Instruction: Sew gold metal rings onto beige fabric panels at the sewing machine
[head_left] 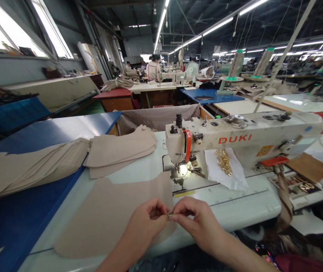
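Note:
My left hand point(150, 219) and my right hand point(194, 219) meet over the front of the sewing table, thumbs and forefingers pinched on a small object point(170, 214) between them, too small to make out fully. Beneath and left of them a large beige fabric panel point(107, 215) lies flat, its upper right corner near the needle area of the sewing machine point(235, 139). Right of the needle, a pile of small gold-coloured metal pieces point(223, 161) rests on a white cloth point(238, 175).
Beige cut pieces point(121, 149) are stacked behind the panel, and another stack point(42, 166) lies on the blue table point(48, 200) at left. A tray of small parts point(299, 187) and a hanging strap point(284, 200) are at right. A person point(152, 70) sits farther back.

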Motion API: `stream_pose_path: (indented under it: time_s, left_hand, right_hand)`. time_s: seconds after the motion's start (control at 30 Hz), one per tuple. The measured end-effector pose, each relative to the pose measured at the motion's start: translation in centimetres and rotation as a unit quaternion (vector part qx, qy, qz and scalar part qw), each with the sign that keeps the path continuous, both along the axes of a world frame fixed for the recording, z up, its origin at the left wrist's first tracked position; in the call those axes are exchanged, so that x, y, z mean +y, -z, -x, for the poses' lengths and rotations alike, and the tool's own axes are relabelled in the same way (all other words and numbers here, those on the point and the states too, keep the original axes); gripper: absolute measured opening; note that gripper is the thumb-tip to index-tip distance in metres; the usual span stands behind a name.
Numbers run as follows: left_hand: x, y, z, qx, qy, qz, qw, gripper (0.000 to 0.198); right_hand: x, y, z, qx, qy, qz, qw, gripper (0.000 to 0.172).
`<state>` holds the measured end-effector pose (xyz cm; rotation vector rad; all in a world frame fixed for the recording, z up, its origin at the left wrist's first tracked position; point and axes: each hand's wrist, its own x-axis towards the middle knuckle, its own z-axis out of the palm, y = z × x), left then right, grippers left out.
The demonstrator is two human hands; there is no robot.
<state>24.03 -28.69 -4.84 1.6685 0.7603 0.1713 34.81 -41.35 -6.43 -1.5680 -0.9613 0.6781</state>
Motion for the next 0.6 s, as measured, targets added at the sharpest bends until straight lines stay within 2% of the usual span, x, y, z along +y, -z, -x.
stream_pose_path:
  time_s: [0.17, 0.37, 0.6]
  left_hand:
    - [-0.4, -1.0, -0.2, -0.06, -0.055, 0.038, 0.996, 0.014]
    - [-0.2, -0.3, -0.4, -0.074, -0.052, 0.082, 0.993, 0.019]
    - [-0.8, 0.0, -0.2, -0.105, -0.078, 0.025, 0.991, 0.016]
  right_hand:
    - [0.0, 0.1, 0.3, -0.028, 0.042, -0.025, 0.998, 0.011]
    - [0.3, -0.1, 0.3, -0.044, 0.053, -0.016, 0.997, 0.012]
    - [0.3, 0.2, 0.1, 0.08, 0.036, -0.027, 0.996, 0.005]
